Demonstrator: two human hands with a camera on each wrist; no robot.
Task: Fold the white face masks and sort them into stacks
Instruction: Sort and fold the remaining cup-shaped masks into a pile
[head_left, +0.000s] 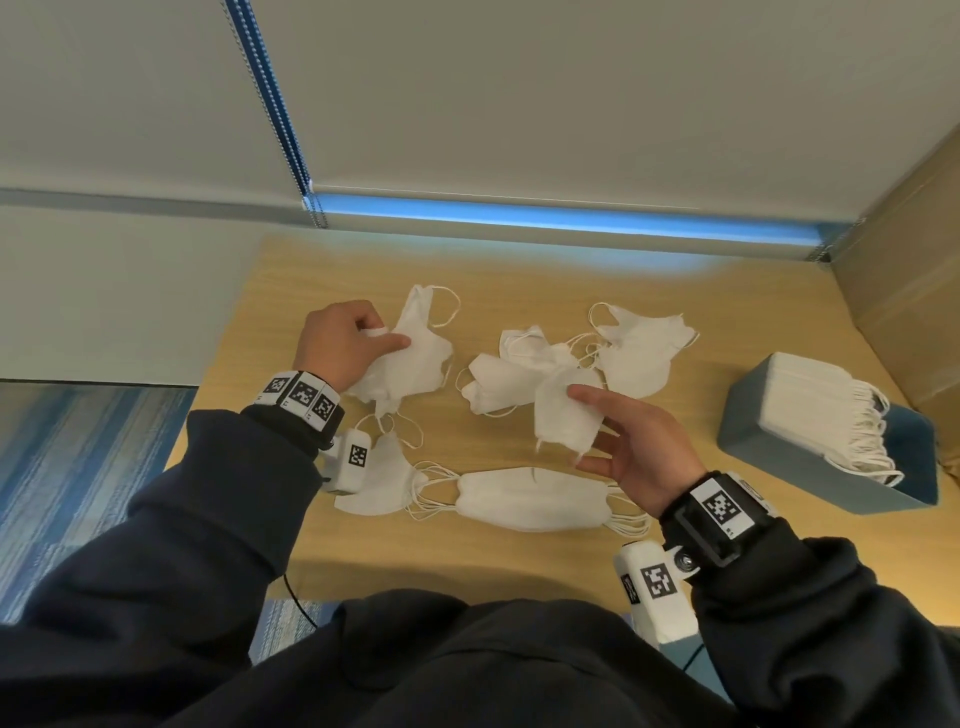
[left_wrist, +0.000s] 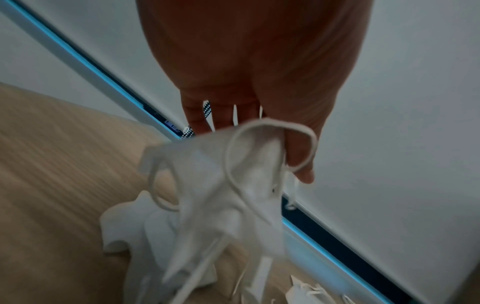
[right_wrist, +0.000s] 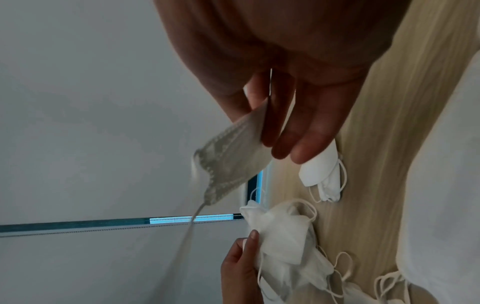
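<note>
Several white face masks lie on a wooden table (head_left: 322, 280). My left hand (head_left: 384, 338) grips a crumpled mask (head_left: 415, 358) at the table's left, and its ear loop (left_wrist: 309, 148) hangs over the thumb. My right hand (head_left: 582, 426) pinches a second mask (head_left: 563, 421) between thumb and fingers, lifted just above the table at centre; this held mask (right_wrist: 233, 158) trails a loop downward. A loose heap of unfolded masks (head_left: 511, 374) lies between the hands, with another mask (head_left: 641, 353) behind it to the right. Two flat stacks sit near me: a long one (head_left: 530, 499) and a smaller one (head_left: 382, 483).
A blue box (head_left: 769, 447) packed with masks stands at the right of the table. A cardboard box (head_left: 914, 291) rises behind it at the far right. A roller blind (head_left: 519, 104) with a bead chain (head_left: 280, 119) hangs at the table's far edge. Carpet (head_left: 78, 467) shows to the left.
</note>
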